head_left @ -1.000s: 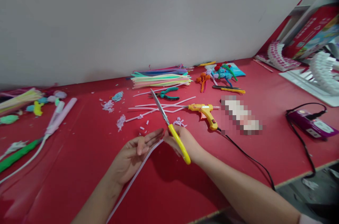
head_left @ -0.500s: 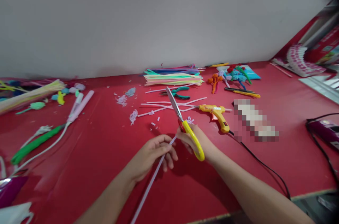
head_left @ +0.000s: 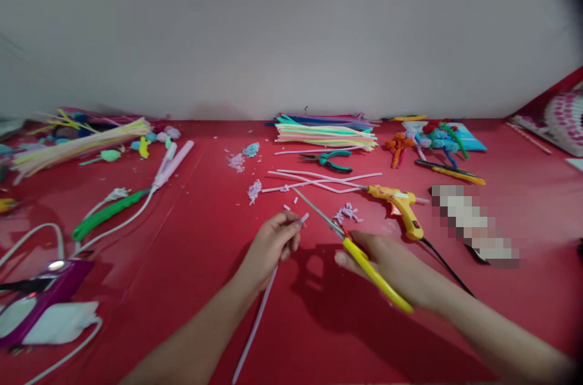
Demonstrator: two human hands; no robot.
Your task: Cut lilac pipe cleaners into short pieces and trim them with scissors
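Observation:
My left hand (head_left: 276,244) pinches a long lilac pipe cleaner (head_left: 257,319) close to its upper end. A short tip sticks out past the fingers, and the rest hangs down toward the near edge. In my right hand (head_left: 387,260) is a pair of yellow-handled scissors (head_left: 374,272), blades pointing up and to the left, apart from the pipe cleaner. Just beyond the scissors lies a small heap of cut lilac pieces (head_left: 348,214). Two more short pieces rest on the red table (head_left: 191,288) beyond my left hand.
Behind the hands lie several lilac pipe cleaners (head_left: 319,181), teal pliers (head_left: 334,161) and a bundle of coloured pipe cleaners (head_left: 325,133). A yellow glue gun (head_left: 396,203) with a black cord is at right. At left are a pink hair-iron-like tool (head_left: 173,165) and a purple device (head_left: 50,291).
My right hand has moved right with the scissors, away from my left hand. My left fingers have closed nearer the pipe cleaner's tip. The whole view has shifted left.

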